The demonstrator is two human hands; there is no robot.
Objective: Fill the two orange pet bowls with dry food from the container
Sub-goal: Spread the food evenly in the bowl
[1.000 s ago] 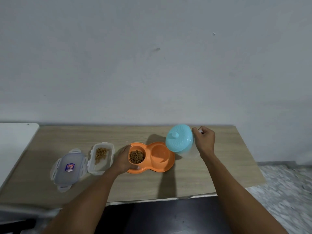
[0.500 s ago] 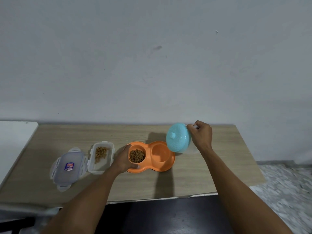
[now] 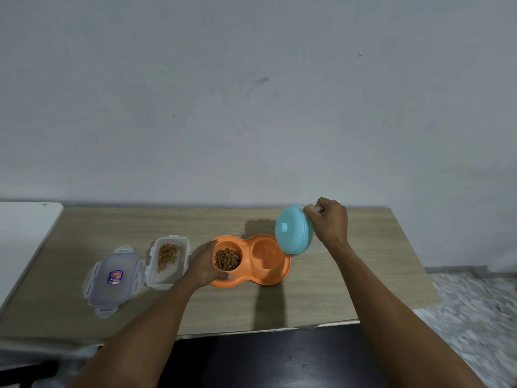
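Observation:
An orange double pet bowl (image 3: 282, 271) sits mid-table. Its left well holds brown dry food (image 3: 227, 259); its right well (image 3: 265, 254) looks bare. My left hand (image 3: 205, 263) grips the bowl's left rim. My right hand (image 3: 328, 221) grips a light blue lidded container (image 3: 293, 229), tilted on its side above the right well with its knobbed lid facing left. A clear rectangular food container (image 3: 167, 260) with some dry food stands open left of the bowl.
The clear container's lid (image 3: 113, 280) lies flat at its left. The wooden table (image 3: 335, 289) ends at a wall behind and a near edge in front. A white surface (image 3: 22, 228) adjoins it at left. Tiled floor shows at right.
My right hand has tipped the blue container further onto its side and brought it slightly left, toward the right well. The left hand stays on the bowl.

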